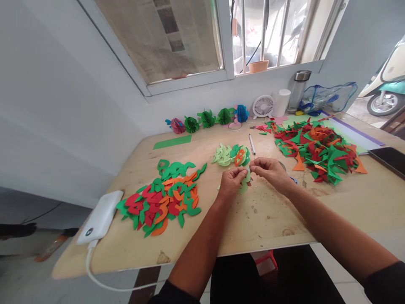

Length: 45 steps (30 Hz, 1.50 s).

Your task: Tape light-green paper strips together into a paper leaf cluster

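Observation:
My left hand pinches a light green paper cutout between thumb and fingers, above the middle of the table. Beside it my right hand has its thumb and forefinger pressed together at the cutout's upper right edge. Just beyond the hands lies a small pile of light green paper cutouts, with darker green ones and an orange piece at its right. Scissors lie partly hidden under my right wrist. A white pen rests behind my right hand.
A heap of red, green and orange cutouts covers the left. Pointed paper scraps are piled on the right, near a phone. A power bank sits at the left edge. Honeycomb paper figures and a small fan line the wall.

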Motion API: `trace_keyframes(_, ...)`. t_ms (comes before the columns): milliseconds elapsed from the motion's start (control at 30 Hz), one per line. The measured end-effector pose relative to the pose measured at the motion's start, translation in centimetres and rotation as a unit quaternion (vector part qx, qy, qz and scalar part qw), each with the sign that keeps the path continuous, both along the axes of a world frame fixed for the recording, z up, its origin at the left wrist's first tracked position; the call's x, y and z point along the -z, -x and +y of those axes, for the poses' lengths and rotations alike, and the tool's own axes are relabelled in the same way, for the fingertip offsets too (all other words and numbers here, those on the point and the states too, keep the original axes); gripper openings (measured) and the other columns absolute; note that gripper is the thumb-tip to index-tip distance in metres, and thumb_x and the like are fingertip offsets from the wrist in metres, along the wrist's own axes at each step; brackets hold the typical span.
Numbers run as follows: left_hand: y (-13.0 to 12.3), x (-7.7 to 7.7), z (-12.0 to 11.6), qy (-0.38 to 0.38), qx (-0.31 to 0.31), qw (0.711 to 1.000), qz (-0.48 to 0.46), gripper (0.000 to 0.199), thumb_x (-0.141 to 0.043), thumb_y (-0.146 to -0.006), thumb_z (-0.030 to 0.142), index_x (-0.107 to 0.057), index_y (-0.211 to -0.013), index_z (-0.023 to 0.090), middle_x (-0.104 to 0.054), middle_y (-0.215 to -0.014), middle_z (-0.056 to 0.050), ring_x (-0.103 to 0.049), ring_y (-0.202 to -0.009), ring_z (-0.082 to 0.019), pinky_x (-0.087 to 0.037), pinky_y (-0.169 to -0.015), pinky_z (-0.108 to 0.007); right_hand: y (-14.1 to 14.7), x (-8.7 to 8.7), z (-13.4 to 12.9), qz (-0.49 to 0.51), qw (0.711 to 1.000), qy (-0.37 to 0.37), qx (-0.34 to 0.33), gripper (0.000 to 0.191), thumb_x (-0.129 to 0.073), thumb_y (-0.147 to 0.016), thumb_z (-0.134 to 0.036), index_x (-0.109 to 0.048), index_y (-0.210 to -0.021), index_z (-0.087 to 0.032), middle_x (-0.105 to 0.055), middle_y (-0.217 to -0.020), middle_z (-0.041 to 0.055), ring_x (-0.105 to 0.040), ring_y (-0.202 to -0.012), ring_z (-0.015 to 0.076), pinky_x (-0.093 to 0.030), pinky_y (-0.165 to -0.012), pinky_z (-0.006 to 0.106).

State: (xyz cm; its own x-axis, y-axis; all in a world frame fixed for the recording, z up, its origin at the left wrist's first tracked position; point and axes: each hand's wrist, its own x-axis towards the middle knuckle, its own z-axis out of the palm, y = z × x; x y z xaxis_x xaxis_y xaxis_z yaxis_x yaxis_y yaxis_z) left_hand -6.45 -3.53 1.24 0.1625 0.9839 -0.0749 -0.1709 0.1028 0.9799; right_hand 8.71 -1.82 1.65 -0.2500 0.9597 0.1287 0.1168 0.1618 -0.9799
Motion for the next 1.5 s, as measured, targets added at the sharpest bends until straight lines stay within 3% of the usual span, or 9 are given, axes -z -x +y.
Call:
trace_keyframes(267, 0.09, -0.07, -0.08, -0.018, 0.02, 0.999, 0.027, 0.032, -0.064, -0.071, 0.044, -0.067, -0.074, 0.013, -0.064, -0.057, -0.003, -0.055, -0.049, -0.01, -0.04, -0.049, -0.021, 0.16, -0.03, -0.1, 0.045, 0.998, 0.032, 0.01, 0.031, -0.067, -0.069, -0.046, -0.061, -0.071, -0.016, -0.053, -0.061, -0.0025, -0.041, -0.056, 0.009, -0.032, -0.052, 0.024)
trace_keyframes(700, 0.12, 0.19, -0.01, -0.027, 0.039, 0.999, 0.01, 0.033, -0.064, -0.073, 0.046, -0.066, -0.074, 0.012, -0.063, -0.058, -0.003, -0.055, -0.05, -0.01, -0.039, -0.049, -0.02, -0.06, 0.0, 0.05, 0.083, 0.994, 0.062, -0.017, 0.029, -0.069, -0.069, -0.044, -0.061, -0.069, -0.016, -0.054, -0.062, -0.0017, -0.041, -0.054, 0.008, -0.033, -0.052, 0.023)
trace_keyframes(1167, -0.2, 0.57, 0.08, -0.032, 0.018, 0.999, 0.015, 0.027, -0.064, -0.073, 0.039, -0.062, -0.064, 0.013, -0.06, -0.053, 0.0, -0.052, -0.046, -0.008, -0.04, -0.048, -0.019, 0.28, -0.12, -0.1, -0.011, 0.999, 0.01, 0.032, 0.025, -0.06, -0.073, -0.041, -0.056, -0.067, -0.017, -0.044, -0.055, -0.0049, -0.035, -0.051, 0.0083, -0.025, -0.048, 0.024)
trace_keyframes(1333, -0.2, 0.41, 0.02, -0.032, 0.006, 0.999, 0.022, 0.025, -0.063, -0.073, 0.036, -0.063, -0.063, 0.014, -0.059, -0.053, 0.0, -0.053, -0.047, -0.008, -0.039, -0.048, -0.018, 0.2, -0.11, -0.2, 0.008, 1.0, 0.006, 0.012, 0.027, -0.056, -0.078, -0.04, -0.055, -0.065, -0.017, -0.046, -0.057, -0.0038, -0.039, -0.054, 0.0088, -0.029, -0.052, 0.024)
trace_keyframes(1500, -0.24, 0.49, 0.0, -0.04, -0.011, 0.999, 0.032, 0.025, -0.064, -0.071, 0.035, -0.063, -0.059, 0.013, -0.058, -0.055, 0.0, -0.05, -0.047, -0.007, -0.038, -0.046, -0.018, 0.04, 0.06, -0.1, -0.017, 1.0, -0.004, 0.012, 0.024, -0.061, -0.074, -0.04, -0.057, -0.069, -0.017, -0.041, -0.056, -0.0056, -0.033, -0.052, 0.0083, -0.024, -0.049, 0.024)
